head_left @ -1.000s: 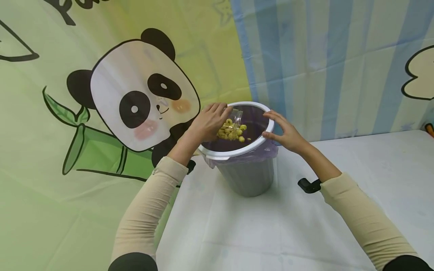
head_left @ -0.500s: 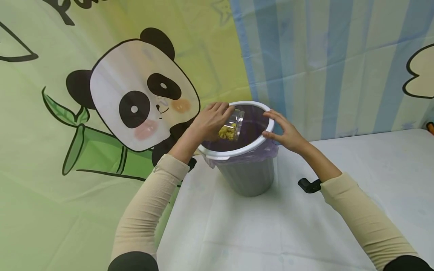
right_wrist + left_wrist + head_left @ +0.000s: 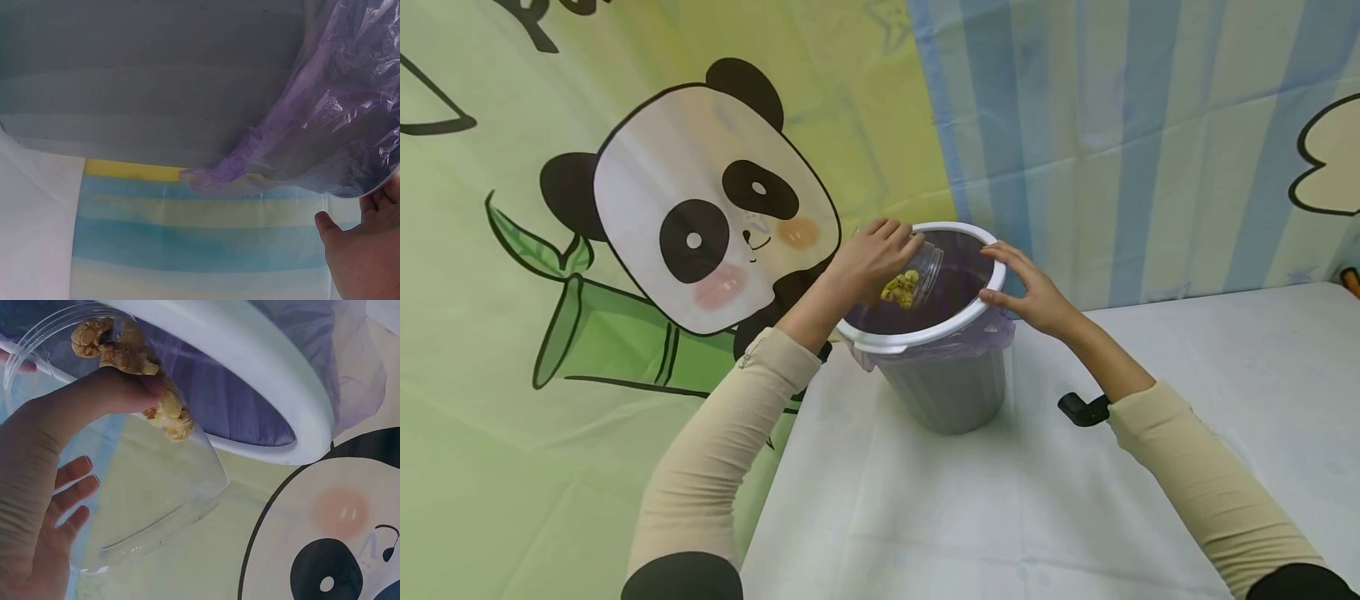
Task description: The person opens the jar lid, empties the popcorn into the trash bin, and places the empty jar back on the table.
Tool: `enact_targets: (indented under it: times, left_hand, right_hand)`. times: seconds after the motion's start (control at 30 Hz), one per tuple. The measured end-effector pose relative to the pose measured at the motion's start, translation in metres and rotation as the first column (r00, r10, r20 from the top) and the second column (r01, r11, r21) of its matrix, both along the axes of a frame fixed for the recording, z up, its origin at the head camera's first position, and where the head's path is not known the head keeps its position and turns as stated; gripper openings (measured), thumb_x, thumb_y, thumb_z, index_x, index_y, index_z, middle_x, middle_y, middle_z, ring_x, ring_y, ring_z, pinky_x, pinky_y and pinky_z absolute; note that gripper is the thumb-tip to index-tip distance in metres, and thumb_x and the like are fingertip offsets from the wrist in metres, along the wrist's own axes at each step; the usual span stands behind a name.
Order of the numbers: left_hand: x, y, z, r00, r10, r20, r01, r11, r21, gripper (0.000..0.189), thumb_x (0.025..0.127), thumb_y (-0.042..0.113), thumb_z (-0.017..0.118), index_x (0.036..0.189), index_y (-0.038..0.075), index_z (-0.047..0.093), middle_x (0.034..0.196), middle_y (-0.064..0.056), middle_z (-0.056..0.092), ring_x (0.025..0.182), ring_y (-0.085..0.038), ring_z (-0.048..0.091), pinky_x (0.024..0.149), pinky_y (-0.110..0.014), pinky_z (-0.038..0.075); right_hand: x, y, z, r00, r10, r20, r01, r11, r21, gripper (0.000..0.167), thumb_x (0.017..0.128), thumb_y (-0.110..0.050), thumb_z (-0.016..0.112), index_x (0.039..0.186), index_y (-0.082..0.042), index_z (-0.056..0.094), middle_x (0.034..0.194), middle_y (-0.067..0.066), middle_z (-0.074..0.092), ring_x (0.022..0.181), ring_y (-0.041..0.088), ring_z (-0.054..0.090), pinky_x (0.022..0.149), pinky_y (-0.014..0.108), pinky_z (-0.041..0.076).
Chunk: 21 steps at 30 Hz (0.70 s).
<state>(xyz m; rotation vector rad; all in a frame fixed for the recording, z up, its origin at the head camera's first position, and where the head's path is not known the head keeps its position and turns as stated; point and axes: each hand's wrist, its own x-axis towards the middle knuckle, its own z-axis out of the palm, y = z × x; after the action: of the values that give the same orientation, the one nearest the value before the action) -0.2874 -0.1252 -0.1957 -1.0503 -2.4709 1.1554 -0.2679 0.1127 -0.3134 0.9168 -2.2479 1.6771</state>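
My left hand [image 3: 876, 265] holds a clear plastic jar [image 3: 169, 506] tilted over the mouth of a grey trash can [image 3: 951, 392]. Several yellowish popcorn pieces [image 3: 900, 289] sit inside the jar. In the left wrist view the thumb presses its wall over the browned popcorn [image 3: 125, 356], with the other fingers behind the jar. My right hand [image 3: 1033, 292] grips the can's white rim [image 3: 981, 312] on the right side. Its thumb and fingertips lie spread along that rim. In the right wrist view this hand [image 3: 369, 244] appears beside the purple bag liner [image 3: 337, 125]; its fingertips are partly hidden.
The can stands on a white-covered table [image 3: 925, 517], close to a printed panda backdrop [image 3: 715, 217]. A black bent object [image 3: 1082, 410] shows beside the right forearm. Something orange and black [image 3: 1350, 282] lies at the far right edge.
A second ago popcorn was tumbling out of the jar's mouth; fewer pieces show in it now. The jar's tilt has shifted slightly with the left hand. My right hand stays on the rim.
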Motion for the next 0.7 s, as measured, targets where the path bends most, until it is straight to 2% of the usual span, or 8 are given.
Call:
enact_targets:
  times: [0.23,0.43,0.7]
  left_hand:
    - [0.002,0.009,0.003,1.0,-0.009,-0.019,0.007,0.995,-0.102,0.099,0.065,0.033,0.079,0.141,0.003,0.023,0.135,-0.019,0.035,0.122,-0.032,0.036,0.105,-0.039,0.025]
    - [0.004,0.013,0.003,0.998,-0.043,-0.034,0.036,0.979,-0.2,0.092,0.068,0.034,0.076,0.14,0.004,0.026,0.132,-0.017,0.038,0.12,-0.032,0.039,0.104,-0.039,0.027]
    - [0.004,0.014,0.003,0.998,-0.037,-0.04,0.028,0.976,-0.217,0.088,0.069,0.032,0.075,0.137,0.005,0.028,0.129,-0.016,0.04,0.115,-0.031,0.042,0.102,-0.038,0.029]
  right_hand:
    - [0.0,0.001,-0.001,1.0,0.006,-0.004,-0.006,1.0,-0.006,0.062,0.086,-0.015,0.065,0.139,-0.001,0.035,0.149,0.019,0.017,0.137,0.035,0.011,0.101,0.064,0.015]
    - [-0.001,0.0,-0.001,1.0,0.007,-0.011,-0.007,1.0,-0.009,0.062,0.085,-0.014,0.065,0.138,-0.001,0.036,0.149,0.019,0.018,0.137,0.035,0.012,0.101,0.064,0.015]
    - [-0.002,0.0,-0.002,1.0,0.01,-0.011,-0.01,1.0,-0.018,0.062,0.085,-0.015,0.065,0.138,-0.001,0.036,0.149,0.019,0.018,0.137,0.035,0.011,0.102,0.063,0.015]
